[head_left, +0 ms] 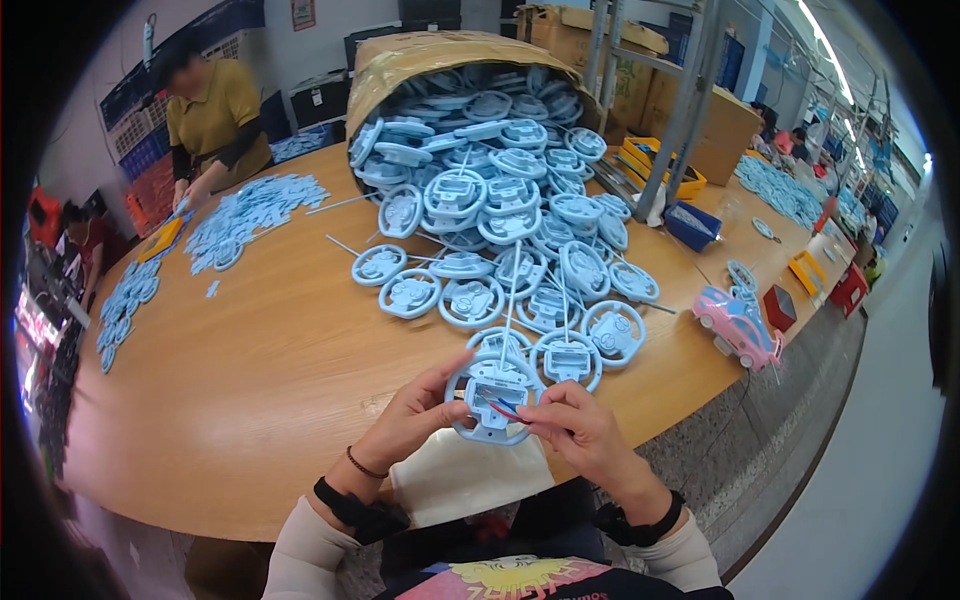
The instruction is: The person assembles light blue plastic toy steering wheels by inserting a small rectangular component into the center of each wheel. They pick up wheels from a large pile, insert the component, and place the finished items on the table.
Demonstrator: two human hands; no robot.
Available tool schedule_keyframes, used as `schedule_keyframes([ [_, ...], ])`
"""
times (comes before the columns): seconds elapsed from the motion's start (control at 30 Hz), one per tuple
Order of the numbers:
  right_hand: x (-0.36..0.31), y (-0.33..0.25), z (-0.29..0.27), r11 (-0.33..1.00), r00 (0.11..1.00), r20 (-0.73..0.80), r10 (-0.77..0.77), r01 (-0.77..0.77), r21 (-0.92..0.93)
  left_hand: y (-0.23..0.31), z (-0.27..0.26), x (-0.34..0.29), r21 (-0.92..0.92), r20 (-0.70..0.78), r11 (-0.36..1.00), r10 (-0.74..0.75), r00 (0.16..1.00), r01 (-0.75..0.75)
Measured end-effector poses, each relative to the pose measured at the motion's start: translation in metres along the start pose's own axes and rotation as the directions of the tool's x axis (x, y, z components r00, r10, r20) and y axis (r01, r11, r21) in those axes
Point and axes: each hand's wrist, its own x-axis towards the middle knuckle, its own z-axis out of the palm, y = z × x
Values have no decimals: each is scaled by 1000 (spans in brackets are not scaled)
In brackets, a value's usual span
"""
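Observation:
My left hand (418, 412) is closed round the left rim of a light-blue plastic toy steering wheel (497, 432), held over the table's near edge. The wheel's back faces up, with an open rectangular compartment in its middle and a long thin rod standing beyond it. My right hand (577, 428) pinches thin red and blue strands (506, 409) that look like wires, at the right of that compartment. The fingers hide their far ends. Just past the held wheel lie more light-blue steering wheels (567, 362), some with rods. Under my hands is a pale sheet (470, 480) at the table edge.
A large carton (400, 55) on its side spills light-blue wheels across the wooden table (250, 400). To the right are a pink and blue toy car (738, 328), a dark blue bin (692, 226) and a metal post (690, 110). A co-worker (215, 110) stands at far left beside blue parts (250, 215).

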Motion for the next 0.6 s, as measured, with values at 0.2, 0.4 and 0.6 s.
schedule_keyframes([
  [0.2, 5, 2, -13, 997, 994, 107, 22, -15, -71, -17, -5, 5, -124, -38, 985, -124, 992, 119],
  [0.4, 8, -2, -18, 984, 985, 168, 34, -4, -178, -23, -4, 4, -164, -116, 980, -137, 984, 117],
  [0.6, 10, 0, -9, 970, 987, 159, -2, 41, -240, -24, -7, 1, -222, -87, 959, -196, 977, 173],
])
